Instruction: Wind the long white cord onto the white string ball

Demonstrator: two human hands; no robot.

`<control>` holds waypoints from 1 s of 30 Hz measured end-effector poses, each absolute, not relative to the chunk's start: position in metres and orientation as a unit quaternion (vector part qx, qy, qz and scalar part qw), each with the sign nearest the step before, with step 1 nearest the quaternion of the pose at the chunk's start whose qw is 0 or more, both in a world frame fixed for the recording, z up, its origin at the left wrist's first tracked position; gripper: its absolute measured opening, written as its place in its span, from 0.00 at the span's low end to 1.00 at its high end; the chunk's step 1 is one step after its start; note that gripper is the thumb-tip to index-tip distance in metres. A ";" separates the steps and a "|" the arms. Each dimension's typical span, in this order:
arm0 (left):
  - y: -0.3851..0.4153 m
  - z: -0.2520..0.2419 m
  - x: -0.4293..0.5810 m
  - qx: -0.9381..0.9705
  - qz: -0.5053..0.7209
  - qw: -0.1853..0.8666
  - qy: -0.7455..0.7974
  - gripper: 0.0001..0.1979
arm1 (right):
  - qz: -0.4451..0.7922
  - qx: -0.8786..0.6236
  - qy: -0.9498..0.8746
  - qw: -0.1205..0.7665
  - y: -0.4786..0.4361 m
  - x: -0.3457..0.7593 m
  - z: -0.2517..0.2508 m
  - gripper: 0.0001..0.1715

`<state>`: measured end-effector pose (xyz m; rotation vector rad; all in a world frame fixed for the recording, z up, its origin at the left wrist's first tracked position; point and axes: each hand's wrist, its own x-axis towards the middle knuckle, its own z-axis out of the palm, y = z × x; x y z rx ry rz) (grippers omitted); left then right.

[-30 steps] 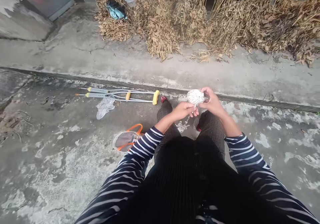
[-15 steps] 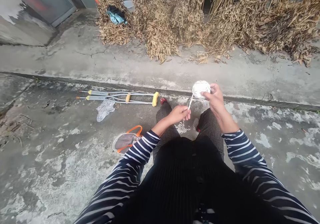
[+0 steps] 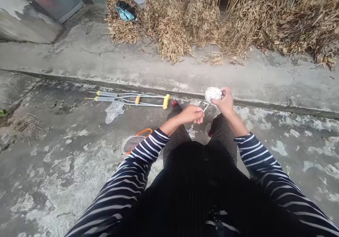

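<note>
A ball of white cord [image 3: 212,94] is gripped along its right side by my right hand [image 3: 224,101], thumb in front and fingers behind. From the ball a short stretch of cord [image 3: 206,107] runs down and left into my left hand [image 3: 195,114], whose fingers are closed around it. Below that hand, a loose heap of the same white cord [image 3: 191,132] lies on the ground between my feet. Part of the heap is hidden by my trouser leg.
Crutches with yellow pads [image 3: 166,101] lie to the left, beside a clear plastic bag [image 3: 114,112]. A bag with orange handles [image 3: 131,143] is near my left arm. Beyond the low concrete step [image 3: 190,76], dried plant bundles [image 3: 173,28] lean on the wall.
The ball has turned in my right hand. My left hand has moved slightly up and right, closer to the ball, and the cord between them is shorter. The whole view has shifted a little.
</note>
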<state>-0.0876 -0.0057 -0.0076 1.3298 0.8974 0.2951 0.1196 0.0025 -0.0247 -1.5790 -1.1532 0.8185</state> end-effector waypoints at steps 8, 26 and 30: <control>0.014 0.010 -0.118 0.538 0.116 0.765 0.335 0.09 | 0.146 -0.634 -0.657 0.381 -0.006 0.133 -0.025 0.25; 0.029 -0.046 -0.093 0.600 0.264 0.569 0.497 0.24 | 0.326 -0.525 -0.538 0.574 0.000 0.138 0.044 0.36; 0.052 -0.011 -0.054 0.616 0.417 0.564 0.357 0.32 | 0.432 -0.514 -0.494 0.553 0.001 0.134 0.051 0.35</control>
